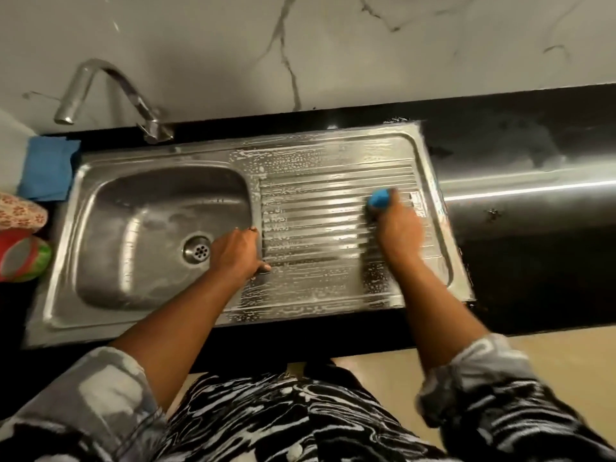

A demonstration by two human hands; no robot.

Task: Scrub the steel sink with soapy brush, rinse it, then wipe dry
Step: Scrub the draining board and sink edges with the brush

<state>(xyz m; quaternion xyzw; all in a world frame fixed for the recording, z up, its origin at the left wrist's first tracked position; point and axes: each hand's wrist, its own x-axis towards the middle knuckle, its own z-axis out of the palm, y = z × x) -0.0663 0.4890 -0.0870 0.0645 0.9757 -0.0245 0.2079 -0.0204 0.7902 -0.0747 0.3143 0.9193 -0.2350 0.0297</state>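
The steel sink [160,161] lies in a black counter, its basin on the left with a round drain [196,250]. Its ribbed drainboard [320,208] on the right is streaked with white soap foam. My right hand [400,228] grips a blue brush [380,198] and presses it on the right part of the drainboard. My left hand [238,253] rests on the ridge between basin and drainboard, fingers curled over the basin's edge. A steel tap [100,85] arches over the basin's back left; no water runs.
A folded blue cloth [48,168] lies left of the sink at the back. A floral item [20,211] and a red-and-green container [23,258] stand at the far left. Black counter [533,181] stretches right; a marble wall [333,51] stands behind.
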